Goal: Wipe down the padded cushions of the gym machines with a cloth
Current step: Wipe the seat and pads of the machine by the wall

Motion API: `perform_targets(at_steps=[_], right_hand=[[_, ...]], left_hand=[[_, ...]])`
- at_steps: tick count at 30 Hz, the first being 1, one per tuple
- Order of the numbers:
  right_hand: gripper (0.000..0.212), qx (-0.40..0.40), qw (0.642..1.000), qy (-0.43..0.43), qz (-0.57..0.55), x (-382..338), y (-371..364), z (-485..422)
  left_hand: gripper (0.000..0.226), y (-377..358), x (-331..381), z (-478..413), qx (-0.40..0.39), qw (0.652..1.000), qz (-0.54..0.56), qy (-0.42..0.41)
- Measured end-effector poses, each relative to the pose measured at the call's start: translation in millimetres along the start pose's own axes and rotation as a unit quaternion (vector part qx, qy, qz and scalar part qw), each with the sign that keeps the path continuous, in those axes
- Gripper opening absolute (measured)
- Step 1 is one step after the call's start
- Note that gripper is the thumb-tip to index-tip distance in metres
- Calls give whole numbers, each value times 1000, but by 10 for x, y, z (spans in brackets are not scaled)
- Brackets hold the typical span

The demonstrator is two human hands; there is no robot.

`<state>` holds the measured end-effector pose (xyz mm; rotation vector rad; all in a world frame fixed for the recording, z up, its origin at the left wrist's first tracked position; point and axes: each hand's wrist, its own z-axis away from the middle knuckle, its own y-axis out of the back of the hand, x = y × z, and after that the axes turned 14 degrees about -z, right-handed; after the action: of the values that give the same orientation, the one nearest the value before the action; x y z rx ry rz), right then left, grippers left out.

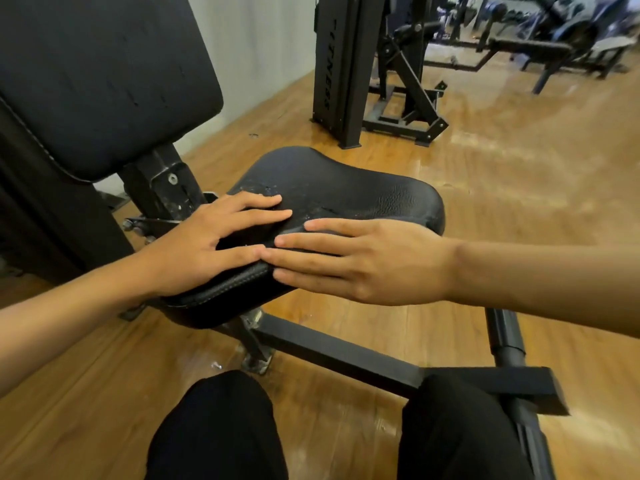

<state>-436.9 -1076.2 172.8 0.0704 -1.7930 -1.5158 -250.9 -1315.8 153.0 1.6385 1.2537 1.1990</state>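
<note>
A black padded seat cushion [363, 199] with a cracked, worn top sits on a black steel machine frame. My left hand [207, 244] lies flat on its near left part with straight, spread fingers. My right hand [374, 261] comes in from the right, also flat, and its fingertips meet those of the left hand at the seat's near edge. Something dark and flat [242, 242] lies under both sets of fingers. I cannot tell whether it is a cloth or the black seat itself. The black back pad [97, 74] rises at the upper left.
The machine's base beam [332, 351] runs across the wooden floor just in front of my knees [221, 427], with a round bar [507, 344] at the right. A black weight-stack machine [346, 64] stands behind the seat, and benches [533, 46] stand at the far right.
</note>
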Motion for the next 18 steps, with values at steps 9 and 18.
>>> perform_targets(at_steps=[9, 18], right_hand=[[50, 24, 997, -63, -27, 45, 58, 154], [51, 41, 998, -21, 34, 169, 47, 682]], left_hand=[[53, -5, -30, -48, -3, 1000, 1, 2], [52, -3, -46, -11, -3, 1000, 17, -6]])
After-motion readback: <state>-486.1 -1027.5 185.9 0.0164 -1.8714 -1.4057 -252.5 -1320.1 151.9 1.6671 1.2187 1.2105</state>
